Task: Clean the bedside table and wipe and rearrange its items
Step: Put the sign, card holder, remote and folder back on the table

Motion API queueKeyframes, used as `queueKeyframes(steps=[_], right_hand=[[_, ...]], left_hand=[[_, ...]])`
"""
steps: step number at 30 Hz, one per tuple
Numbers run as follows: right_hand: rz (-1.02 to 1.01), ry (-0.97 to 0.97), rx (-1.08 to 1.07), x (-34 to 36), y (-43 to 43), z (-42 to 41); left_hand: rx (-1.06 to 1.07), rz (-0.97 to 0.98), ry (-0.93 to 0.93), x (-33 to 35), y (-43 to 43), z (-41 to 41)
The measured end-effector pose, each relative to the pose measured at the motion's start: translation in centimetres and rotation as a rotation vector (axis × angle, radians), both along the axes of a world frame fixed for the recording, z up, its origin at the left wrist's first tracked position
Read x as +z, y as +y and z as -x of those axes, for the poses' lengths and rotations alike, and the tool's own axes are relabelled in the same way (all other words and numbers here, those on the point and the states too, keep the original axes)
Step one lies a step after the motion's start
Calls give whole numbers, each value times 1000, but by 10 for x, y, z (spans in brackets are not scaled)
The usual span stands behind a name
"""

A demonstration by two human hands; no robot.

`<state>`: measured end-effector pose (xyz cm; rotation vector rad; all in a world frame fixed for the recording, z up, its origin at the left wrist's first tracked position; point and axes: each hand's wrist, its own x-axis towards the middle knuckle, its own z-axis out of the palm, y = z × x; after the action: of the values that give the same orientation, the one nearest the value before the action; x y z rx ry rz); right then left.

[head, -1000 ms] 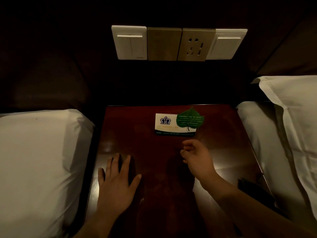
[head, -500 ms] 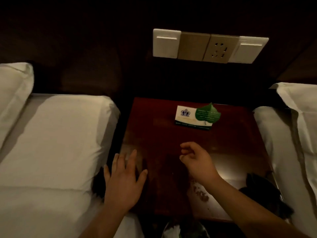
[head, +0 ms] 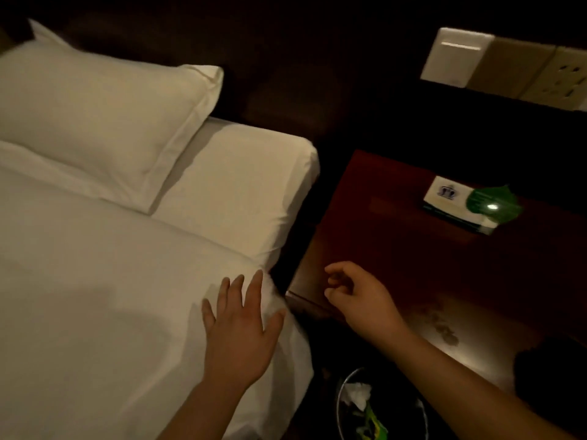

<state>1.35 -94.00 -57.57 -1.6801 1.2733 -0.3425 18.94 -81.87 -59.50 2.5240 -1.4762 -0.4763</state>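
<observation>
The dark red wooden bedside table [head: 397, 249] stands right of centre. At its back lies a white card with a crown logo [head: 444, 195], and a green leaf-shaped card [head: 492, 204] overlaps its right end. My left hand [head: 241, 331] is spread flat over the edge of the white bed [head: 111, 281], fingers apart, holding nothing. My right hand [head: 359, 296] hovers over the table's front left corner with its fingers loosely curled and nothing in them. A dark cloth-like shape [head: 552, 373] lies at the table's front right.
A white pillow [head: 95, 100] lies at the head of the left bed. A bin [head: 378, 408] with crumpled paper and a green wrapper stands on the floor below the table. Wall switches and a socket [head: 508, 71] sit above the table. Smudges [head: 441, 325] mark the tabletop's front.
The view has swung left. My left hand has left the tabletop and now rests on the left bed. My right hand has drawn back towards the table's front left corner.
</observation>
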Motion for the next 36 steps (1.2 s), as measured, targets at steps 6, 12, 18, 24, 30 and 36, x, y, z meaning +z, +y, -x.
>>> queueKeyframes(steps=[6,12,18,24,30,36], right_hand=[[40,39,172,2,40,-77],[94,43,272,6,86,-152],[80,31,444,10,151,-236],[-28,11,634,9,245,-322],[-134,9,760,3,335,-392],[-276,32,765,-18,415,-448]], left_hand=[[133,-24,4,-2,58,-54],[183,-44,-22,9,116,-109],[346,-33,51,22,196,-168],[558,-9,50,27,308,-226],[743,-34,18,15,411,-266],[1043,-84,-16,1,516,-298]])
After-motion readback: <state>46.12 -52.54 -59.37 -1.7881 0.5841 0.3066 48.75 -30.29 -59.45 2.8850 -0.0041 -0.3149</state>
